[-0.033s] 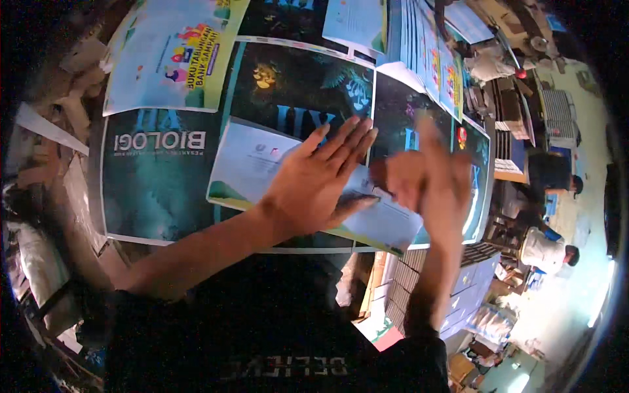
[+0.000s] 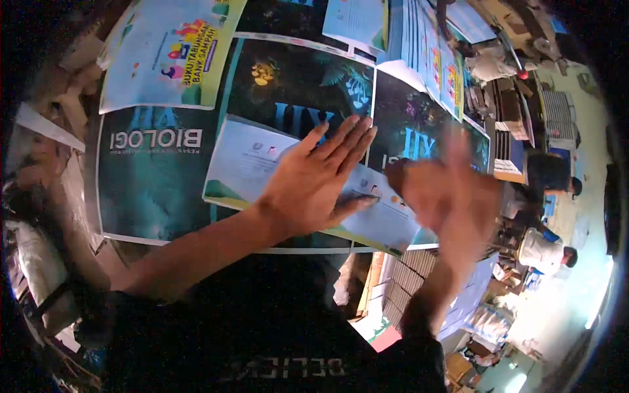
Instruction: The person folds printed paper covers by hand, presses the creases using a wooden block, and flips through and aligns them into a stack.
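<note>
A pale blue booklet (image 2: pixel 239 160) with green corners lies slanted on dark teal printed cover sheets (image 2: pixel 157 196). My left hand (image 2: pixel 318 177) rests flat across the middle of the booklet, fingers stretched out, and hides part of it. Over the booklet's right end is my right hand (image 2: pixel 452 190), smeared by motion. Its fingers are too blurred to show whether it holds anything. At the upper left lies a pile of similar pale covers (image 2: pixel 147 72), and at the top right a fanned stack of pale booklets (image 2: pixel 416 56).
Below the table's right edge stand piles of bound books (image 2: pixel 407 281) and blue-purple stacks (image 2: pixel 472 285). Farther right are more book stacks (image 2: pixel 509 154), a person in a white top (image 2: pixel 540 252) and a person in dark clothes (image 2: pixel 553 173). Scrap paper (image 2: pixel 49 128) lies at the left.
My right hand has shifted to the right and slightly down, uncovering more of the booklet's right end. My left hand stays flat in place.
</note>
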`<control>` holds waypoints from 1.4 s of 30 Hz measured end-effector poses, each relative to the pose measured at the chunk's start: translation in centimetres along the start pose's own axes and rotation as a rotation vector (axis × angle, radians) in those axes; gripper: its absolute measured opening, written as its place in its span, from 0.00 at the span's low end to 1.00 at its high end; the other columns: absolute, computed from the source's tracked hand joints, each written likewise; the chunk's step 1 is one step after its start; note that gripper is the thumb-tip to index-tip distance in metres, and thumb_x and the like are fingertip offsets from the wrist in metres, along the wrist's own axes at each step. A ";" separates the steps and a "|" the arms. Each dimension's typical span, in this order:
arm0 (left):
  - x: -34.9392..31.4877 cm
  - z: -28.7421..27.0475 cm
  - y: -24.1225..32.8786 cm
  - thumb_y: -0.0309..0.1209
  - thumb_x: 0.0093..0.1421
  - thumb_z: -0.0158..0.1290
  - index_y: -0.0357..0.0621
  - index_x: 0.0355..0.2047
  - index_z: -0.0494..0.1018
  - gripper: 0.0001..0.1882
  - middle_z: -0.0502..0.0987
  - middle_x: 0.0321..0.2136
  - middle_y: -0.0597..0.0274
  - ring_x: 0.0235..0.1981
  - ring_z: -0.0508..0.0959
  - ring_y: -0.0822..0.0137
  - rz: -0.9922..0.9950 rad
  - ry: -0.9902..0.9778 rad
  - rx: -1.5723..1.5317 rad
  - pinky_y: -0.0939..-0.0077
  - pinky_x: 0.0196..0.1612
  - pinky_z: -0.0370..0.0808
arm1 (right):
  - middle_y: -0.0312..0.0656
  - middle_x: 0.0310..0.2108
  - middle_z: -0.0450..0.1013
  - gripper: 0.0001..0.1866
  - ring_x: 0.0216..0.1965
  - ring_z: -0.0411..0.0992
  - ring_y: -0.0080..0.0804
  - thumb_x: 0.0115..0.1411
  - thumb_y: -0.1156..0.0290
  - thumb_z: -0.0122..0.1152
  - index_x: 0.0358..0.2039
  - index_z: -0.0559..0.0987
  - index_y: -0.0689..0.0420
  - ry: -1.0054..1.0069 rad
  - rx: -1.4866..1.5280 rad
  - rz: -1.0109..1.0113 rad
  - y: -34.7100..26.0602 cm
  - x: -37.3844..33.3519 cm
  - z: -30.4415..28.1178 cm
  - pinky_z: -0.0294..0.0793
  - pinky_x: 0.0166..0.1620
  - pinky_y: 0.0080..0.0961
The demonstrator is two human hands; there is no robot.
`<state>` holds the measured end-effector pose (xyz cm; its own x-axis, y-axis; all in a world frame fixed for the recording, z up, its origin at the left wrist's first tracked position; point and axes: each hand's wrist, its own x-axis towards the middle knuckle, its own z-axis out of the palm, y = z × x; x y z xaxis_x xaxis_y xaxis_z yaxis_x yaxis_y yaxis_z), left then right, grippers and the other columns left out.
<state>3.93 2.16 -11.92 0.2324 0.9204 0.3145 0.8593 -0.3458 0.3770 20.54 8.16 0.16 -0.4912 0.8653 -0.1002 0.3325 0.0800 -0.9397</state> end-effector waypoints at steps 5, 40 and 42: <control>0.9 -0.4 1.0 0.60 0.63 0.44 0.38 0.69 0.55 0.45 0.56 0.70 0.54 0.72 0.53 0.58 0.028 -0.037 -0.010 0.55 0.70 0.47 | 0.37 0.12 0.65 0.22 0.13 0.63 0.24 0.71 0.61 0.50 0.24 0.78 0.63 0.277 -0.032 0.013 1.5 -0.8 0.9 0.63 0.20 0.23; 2.0 0.4 5.0 0.40 0.71 0.39 0.54 0.69 0.59 0.26 0.54 0.71 0.60 0.72 0.52 0.59 0.174 -0.169 0.040 0.53 0.72 0.43 | 0.37 0.06 0.61 0.36 0.11 0.62 0.25 0.68 0.51 0.56 0.05 0.67 0.56 0.551 0.098 0.192 4.7 -2.0 -4.7 0.61 0.20 0.24; 1.7 0.4 4.6 0.39 0.71 0.38 0.55 0.69 0.59 0.26 0.54 0.71 0.60 0.72 0.51 0.59 0.197 -0.164 0.038 0.53 0.72 0.42 | 0.38 0.06 0.60 0.36 0.10 0.62 0.26 0.68 0.51 0.56 0.04 0.65 0.55 0.503 0.128 0.133 5.1 -1.8 -5.0 0.61 0.20 0.24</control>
<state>8.51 2.23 -9.99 0.4652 0.8544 0.2316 0.8058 -0.5170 0.2888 27.17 9.52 -2.79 0.0050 0.9967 -0.0816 0.2494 -0.0803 -0.9651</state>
